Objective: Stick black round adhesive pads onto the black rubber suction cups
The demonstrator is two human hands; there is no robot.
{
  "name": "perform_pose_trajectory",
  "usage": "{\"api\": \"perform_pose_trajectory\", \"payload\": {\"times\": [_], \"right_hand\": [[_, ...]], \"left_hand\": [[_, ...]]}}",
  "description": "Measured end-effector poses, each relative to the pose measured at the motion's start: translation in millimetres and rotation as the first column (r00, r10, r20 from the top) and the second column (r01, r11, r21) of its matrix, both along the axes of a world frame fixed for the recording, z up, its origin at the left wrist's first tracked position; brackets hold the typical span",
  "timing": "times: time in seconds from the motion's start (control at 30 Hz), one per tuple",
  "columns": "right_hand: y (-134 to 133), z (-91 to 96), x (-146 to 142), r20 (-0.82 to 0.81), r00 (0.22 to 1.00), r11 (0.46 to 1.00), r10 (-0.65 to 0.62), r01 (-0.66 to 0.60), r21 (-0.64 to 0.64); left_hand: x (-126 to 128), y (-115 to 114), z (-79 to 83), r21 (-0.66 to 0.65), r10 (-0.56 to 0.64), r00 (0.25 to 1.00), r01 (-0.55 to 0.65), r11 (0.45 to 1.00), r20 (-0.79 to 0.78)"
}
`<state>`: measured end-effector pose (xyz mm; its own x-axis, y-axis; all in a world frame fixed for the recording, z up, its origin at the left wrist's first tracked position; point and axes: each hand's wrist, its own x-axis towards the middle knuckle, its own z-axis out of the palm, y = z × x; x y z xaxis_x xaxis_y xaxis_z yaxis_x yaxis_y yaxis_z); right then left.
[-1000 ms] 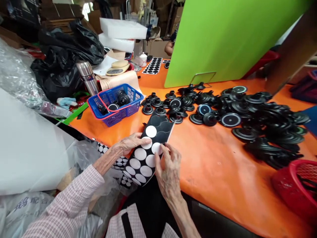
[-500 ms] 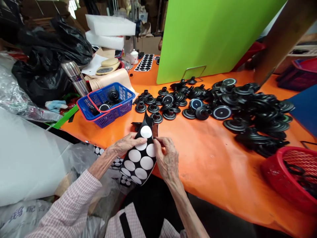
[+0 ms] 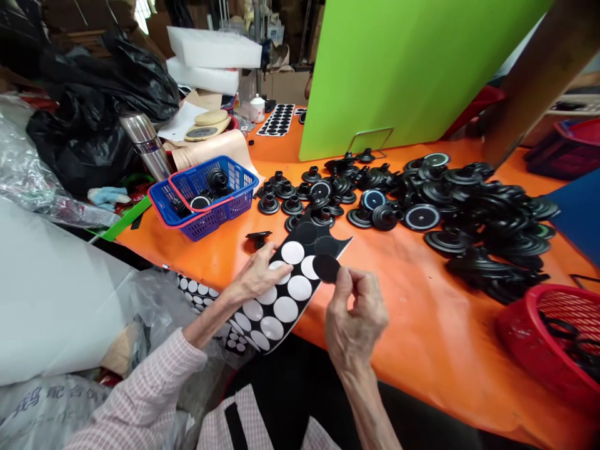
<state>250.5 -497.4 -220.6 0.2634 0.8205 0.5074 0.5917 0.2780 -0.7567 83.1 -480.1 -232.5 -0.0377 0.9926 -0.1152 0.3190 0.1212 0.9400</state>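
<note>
My left hand (image 3: 260,274) is closed on a sheet of round stickers (image 3: 285,309), thumb on top, fingers beneath. The sheet is black with white circles, and its lower end curls down past the table edge. Between thumb and fingertips my right hand (image 3: 359,312) pinches a black round sticker (image 3: 327,269), which overlaps a white circle at the sheet's right edge. Just beyond my left hand, one black disc-shaped part with a stem (image 3: 259,239) lies on the orange table. Many similar black parts (image 3: 422,187) are heaped behind the sheet and to the right.
A blue basket (image 3: 206,215) holding a few black parts stands at left, beside a steel thermos (image 3: 146,147). At right is a red basket (image 3: 539,337) with black rings. A green board (image 3: 403,81) rises behind the parts. Sticker sheets (image 3: 277,120) lie farther back.
My right hand has peeled a black round sticker and moved right with it. The sheet now lies flatter, its far end tipped toward the black parts.
</note>
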Motion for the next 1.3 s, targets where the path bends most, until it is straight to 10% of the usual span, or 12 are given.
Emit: {"api": "perform_pose_trajectory", "payload": {"times": [0.17,0.37,0.53,0.7,0.83,0.93,1.07,1.3], "right_hand": [[-16.2,0.9,-8.4,0.081,0.997,0.994,0.0,-0.009,0.106],[-27.0,-29.5,-28.6,0.192,0.918,0.914,0.346,-0.377,0.153],[-32.5,-25.9,-34.0,-0.274,0.852,0.861,0.446,-0.492,-0.13],[-24.8,-22.9,-46.0,-0.579,0.753,0.778,0.314,-0.553,-0.298],[-19.3,-26.3,-58.3,-0.646,0.706,0.777,0.29,-0.568,-0.271],[-16.0,-27.9,-55.7,-0.708,0.651,0.737,0.272,-0.615,-0.282],[-11.9,-28.4,-42.1,-0.838,0.487,0.655,0.248,-0.721,-0.225],[-11.8,-19.0,-12.9,-0.918,0.38,0.69,0.112,-0.695,-0.203]], "left_hand": [[22.4,-14.6,-0.3,0.308,0.264,0.92,-0.171,0.936,-0.291],[11.4,-38.2,17.0,-0.106,-0.012,0.961,0.043,0.993,0.276],[-2.8,-42.3,13.0,-0.181,0.061,0.887,0.025,0.983,0.458],[-4.7,-45.1,28.3,-0.054,0.024,0.998,-0.027,0.998,-0.056],[-15.1,-20.5,34.8,0.185,0.42,0.813,-0.377,0.908,-0.404],[-33.7,11.3,25.3,-0.044,0.494,0.849,-0.51,0.859,-0.189],[-57.0,35.5,15.4,-0.273,0.413,0.907,-0.378,0.885,0.083],[-47.5,-9.9,27.7,-0.261,0.347,0.766,-0.24,0.935,0.542]]}}
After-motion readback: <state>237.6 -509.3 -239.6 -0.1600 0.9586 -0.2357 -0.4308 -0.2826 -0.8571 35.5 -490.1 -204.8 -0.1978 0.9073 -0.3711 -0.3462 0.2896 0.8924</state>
